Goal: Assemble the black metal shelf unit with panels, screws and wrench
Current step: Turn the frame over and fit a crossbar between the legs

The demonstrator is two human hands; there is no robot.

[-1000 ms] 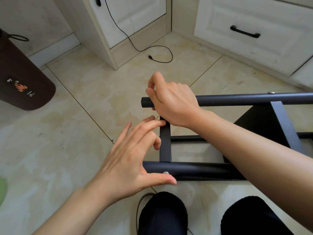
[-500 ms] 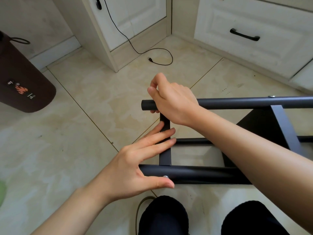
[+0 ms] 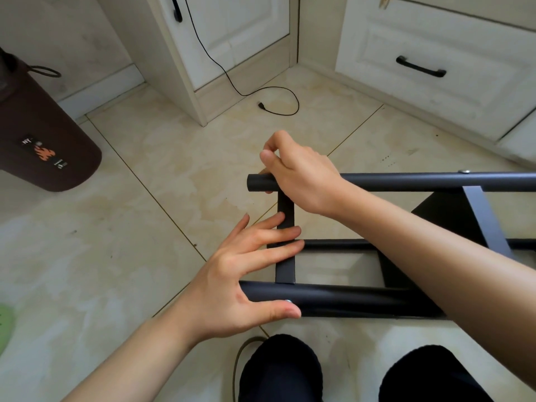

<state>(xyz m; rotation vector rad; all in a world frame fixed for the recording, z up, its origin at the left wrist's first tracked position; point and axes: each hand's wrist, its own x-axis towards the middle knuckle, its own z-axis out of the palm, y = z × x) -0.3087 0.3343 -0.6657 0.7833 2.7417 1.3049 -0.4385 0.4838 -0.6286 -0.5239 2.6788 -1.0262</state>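
The black shelf frame (image 3: 377, 297) lies on its side on the tiled floor (image 3: 145, 256), filling the view from the centre out to 3 o'clock. A near tube (image 3: 333, 298) and a far tube (image 3: 420, 181) run left to right, joined at their left ends by a flat crossbar (image 3: 285, 268). A second flat bar (image 3: 484, 219) crosses at 3 o'clock, with a dark panel (image 3: 443, 216) beneath it.

The left hand (image 3: 240, 282) is spread with straight fingers: the fingertips rest on the crossbar, and the thumb lies along the near tube just beside a silver screw head (image 3: 288, 300). The right hand (image 3: 301, 172) sits on the end of the far tube with its fingers curled over it; the forefinger and thumb are pinched together above the tube, and whether they hold anything cannot be told.

At 9 o'clock stands a brown bin (image 3: 43, 140). A black cable (image 3: 272, 103) trails over the floor at 12 o'clock, in front of white cabinets (image 3: 435, 53). Two dark knees (image 3: 281, 369) show at 6 o'clock.
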